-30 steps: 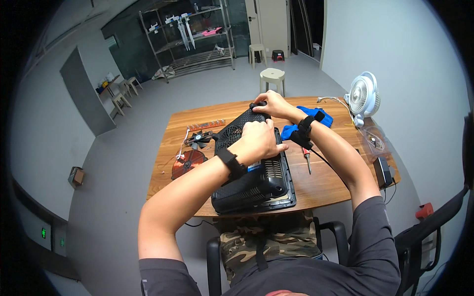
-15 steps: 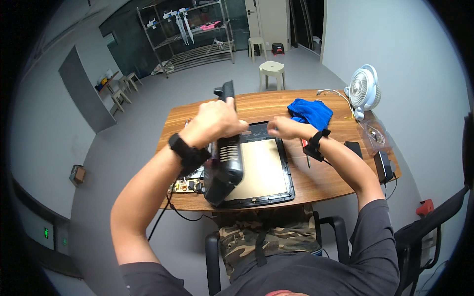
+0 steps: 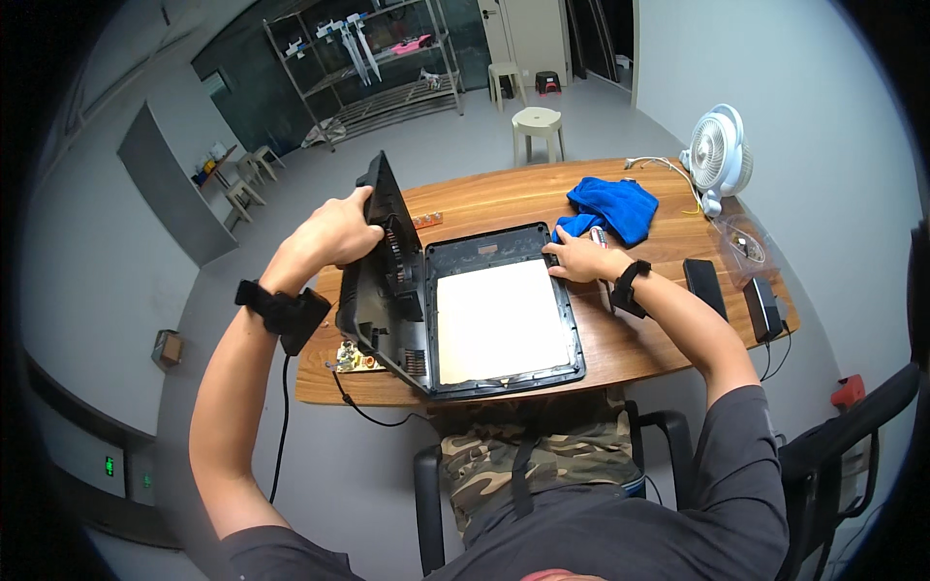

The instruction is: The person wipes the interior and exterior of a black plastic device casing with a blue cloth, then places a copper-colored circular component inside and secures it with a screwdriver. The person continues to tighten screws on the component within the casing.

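In my left hand [image 3: 339, 232], the far edge of a black plastic cover [image 3: 356, 302] is gripped. The cover stands tilted along the left side of a shallow black frame [image 3: 578, 339], its hollow inner side turned to the right. A pale flat panel [image 3: 499, 320] lies inside the frame. My right hand [image 3: 579, 258] has its fingers bent over the frame's far right corner. Just beyond that hand are a crumpled blue cloth [image 3: 620, 208] and a tool with a red and white handle [image 3: 598, 235], partly covered by the hand.
A circuit board [image 3: 356, 356] shows partly behind the cover, near a small orange strip [image 3: 427, 220]. At the table's right are a white fan [image 3: 715, 160], a clear plastic container [image 3: 741, 242], a black slab [image 3: 704, 287] and a black adapter [image 3: 763, 308]. Beyond stands a stool [image 3: 538, 121].
My left hand has moved left with the cover, which has swung from over the frame to its left side. My right hand has come down onto the frame's far right corner.
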Action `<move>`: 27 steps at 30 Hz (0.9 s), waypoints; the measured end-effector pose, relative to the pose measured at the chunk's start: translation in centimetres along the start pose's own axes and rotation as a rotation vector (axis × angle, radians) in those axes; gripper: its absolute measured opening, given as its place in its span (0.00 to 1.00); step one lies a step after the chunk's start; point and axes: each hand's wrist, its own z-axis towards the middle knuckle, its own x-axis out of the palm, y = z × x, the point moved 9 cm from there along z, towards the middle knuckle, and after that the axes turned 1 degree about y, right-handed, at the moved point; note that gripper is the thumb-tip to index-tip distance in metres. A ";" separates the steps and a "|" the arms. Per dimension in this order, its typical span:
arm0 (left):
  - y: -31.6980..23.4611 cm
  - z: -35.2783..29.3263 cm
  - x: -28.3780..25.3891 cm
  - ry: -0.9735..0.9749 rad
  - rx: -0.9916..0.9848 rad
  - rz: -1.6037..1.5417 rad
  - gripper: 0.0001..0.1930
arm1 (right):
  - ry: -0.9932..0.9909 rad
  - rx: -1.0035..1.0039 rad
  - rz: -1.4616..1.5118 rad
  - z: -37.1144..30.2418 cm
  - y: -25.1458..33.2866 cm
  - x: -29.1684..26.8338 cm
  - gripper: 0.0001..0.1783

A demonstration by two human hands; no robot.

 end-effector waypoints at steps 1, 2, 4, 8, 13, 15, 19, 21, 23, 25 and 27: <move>0.8 0.2 -0.1 -0.031 0.012 -0.006 0.37 | 0.051 0.028 0.032 0.1 -0.4 0.2 0.34; 1.2 -0.3 -0.6 -0.026 0.000 -0.030 0.37 | 0.082 0.020 0.053 0.2 -0.5 0.3 0.35; 2.0 -0.9 -2.0 -0.066 0.027 -0.095 0.37 | 0.101 0.010 0.018 0.4 -1.2 0.8 0.38; 3.8 -2.1 -3.4 -0.074 -0.002 -0.267 0.37 | 0.082 0.036 0.054 0.8 -1.5 0.3 0.43; 4.2 -1.0 -0.2 -0.096 0.089 -0.513 0.36 | 0.000 0.149 0.187 0.6 -3.8 -1.9 0.37; 5.0 0.1 2.8 -0.110 0.163 -0.575 0.36 | 0.003 0.118 0.228 1.0 -3.1 -3.6 0.35; 3.4 1.0 8.0 0.000 0.149 -0.625 0.37 | -0.099 0.118 0.269 1.1 -3.4 -5.1 0.31; 3.7 1.7 10.3 -0.028 0.219 -0.743 0.36 | -0.152 0.116 0.281 0.9 -3.1 -5.0 0.29; 4.0 2.2 12.4 -0.034 0.257 -0.831 0.36 | -0.126 0.156 0.247 0.8 -1.7 -4.4 0.29; 2.1 2.5 14.3 0.064 0.359 -1.090 0.37 | -0.161 0.155 0.294 0.3 -1.8 -3.3 0.29; 2.5 3.1 16.5 0.127 0.334 -1.161 0.37 | -0.110 0.188 0.283 0.7 -1.3 -1.7 0.30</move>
